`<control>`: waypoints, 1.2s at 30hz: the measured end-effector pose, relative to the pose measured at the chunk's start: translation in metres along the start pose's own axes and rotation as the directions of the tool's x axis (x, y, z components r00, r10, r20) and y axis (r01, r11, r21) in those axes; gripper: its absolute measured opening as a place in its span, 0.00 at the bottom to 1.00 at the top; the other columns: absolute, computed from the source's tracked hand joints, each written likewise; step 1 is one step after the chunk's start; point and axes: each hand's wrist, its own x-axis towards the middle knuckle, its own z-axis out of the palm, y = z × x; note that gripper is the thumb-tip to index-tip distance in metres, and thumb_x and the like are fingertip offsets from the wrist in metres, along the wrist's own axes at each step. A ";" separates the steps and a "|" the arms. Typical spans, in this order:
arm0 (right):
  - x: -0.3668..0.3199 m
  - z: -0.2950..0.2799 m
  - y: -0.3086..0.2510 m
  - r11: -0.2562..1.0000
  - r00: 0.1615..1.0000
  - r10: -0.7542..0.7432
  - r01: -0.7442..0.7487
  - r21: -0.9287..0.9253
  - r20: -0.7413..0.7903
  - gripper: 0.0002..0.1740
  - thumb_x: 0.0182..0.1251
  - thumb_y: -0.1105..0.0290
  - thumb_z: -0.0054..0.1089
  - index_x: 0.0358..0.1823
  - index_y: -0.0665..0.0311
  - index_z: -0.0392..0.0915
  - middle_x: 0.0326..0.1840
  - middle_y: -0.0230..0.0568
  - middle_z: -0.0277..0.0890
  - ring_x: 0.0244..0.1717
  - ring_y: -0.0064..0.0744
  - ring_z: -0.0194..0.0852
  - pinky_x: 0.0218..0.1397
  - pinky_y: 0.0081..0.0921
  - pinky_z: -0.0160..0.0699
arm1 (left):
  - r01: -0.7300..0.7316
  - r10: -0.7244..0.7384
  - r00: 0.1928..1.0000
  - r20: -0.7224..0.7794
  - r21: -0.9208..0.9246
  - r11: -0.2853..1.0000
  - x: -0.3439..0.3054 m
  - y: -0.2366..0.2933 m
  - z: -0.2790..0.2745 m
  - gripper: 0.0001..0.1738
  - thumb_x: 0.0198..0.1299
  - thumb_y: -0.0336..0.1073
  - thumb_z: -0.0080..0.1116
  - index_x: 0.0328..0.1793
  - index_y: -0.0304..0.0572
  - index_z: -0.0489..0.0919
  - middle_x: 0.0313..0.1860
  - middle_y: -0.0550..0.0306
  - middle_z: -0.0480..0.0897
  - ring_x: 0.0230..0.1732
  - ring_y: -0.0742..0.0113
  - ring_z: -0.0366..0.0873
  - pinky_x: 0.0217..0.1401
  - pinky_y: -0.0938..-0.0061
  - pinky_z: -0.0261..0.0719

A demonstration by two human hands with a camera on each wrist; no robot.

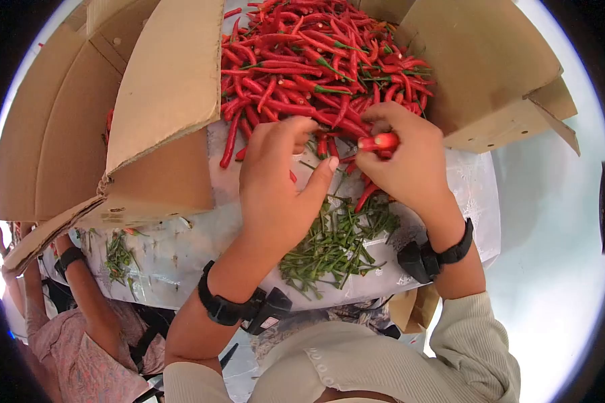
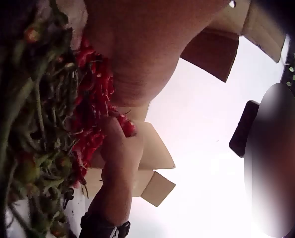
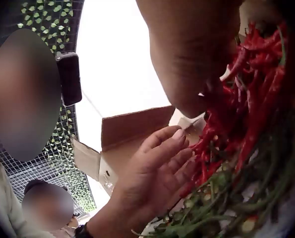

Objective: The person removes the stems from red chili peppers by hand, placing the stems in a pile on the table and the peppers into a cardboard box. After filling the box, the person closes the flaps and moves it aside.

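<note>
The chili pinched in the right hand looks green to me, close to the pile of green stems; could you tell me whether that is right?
Not quite: the chili pinched in the right hand is red, not green, as the head view shows. It is indeed close to the pile of green stems.

You've got two hands working: left hand (image 1: 275, 181), right hand (image 1: 403, 158). One chili (image 1: 378, 142) is pinched in your right fingers. Beyond your fingertips lies one heap of chilies (image 1: 316, 60), far too many to count. There are two stem piles, the big pile (image 1: 336, 242) below your fingers and the small pile (image 1: 119, 258) well off to their left. Two cardboard boxes flank your fingers, the left box (image 1: 161, 87) and the right box (image 1: 477, 60).
</note>
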 end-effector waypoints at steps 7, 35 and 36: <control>0.002 -0.019 -0.002 0.793 0.998 0.018 0.023 0.609 -0.062 0.09 0.54 0.79 0.64 0.39 0.67 0.83 0.35 0.33 0.81 0.34 0.20 0.76 0.40 0.20 0.75 | 0.149 -0.188 0.979 -0.080 -0.350 0.925 0.001 0.003 0.001 0.28 0.55 0.35 0.71 0.60 0.38 0.72 0.46 0.54 0.76 0.45 0.69 0.76 0.47 0.73 0.77; -0.004 0.008 0.006 0.968 0.937 -0.191 0.228 -0.100 0.294 0.16 0.48 0.73 0.65 0.42 0.62 0.81 0.36 0.48 0.81 0.40 0.52 0.80 0.43 0.43 0.78 | 0.229 -0.250 0.968 -0.030 -0.311 0.922 0.000 -0.015 0.001 0.10 0.63 0.23 0.58 0.49 0.39 0.75 0.41 0.61 0.77 0.40 0.76 0.74 0.47 0.81 0.73; -0.004 0.007 0.006 0.973 0.940 -0.185 0.215 -0.078 0.287 0.16 0.48 0.73 0.65 0.42 0.63 0.81 0.36 0.48 0.81 0.40 0.51 0.80 0.43 0.41 0.79 | 0.212 -0.240 0.969 -0.060 -0.296 0.931 0.001 -0.017 0.002 0.10 0.61 0.24 0.60 0.48 0.39 0.76 0.41 0.60 0.77 0.40 0.75 0.75 0.46 0.79 0.74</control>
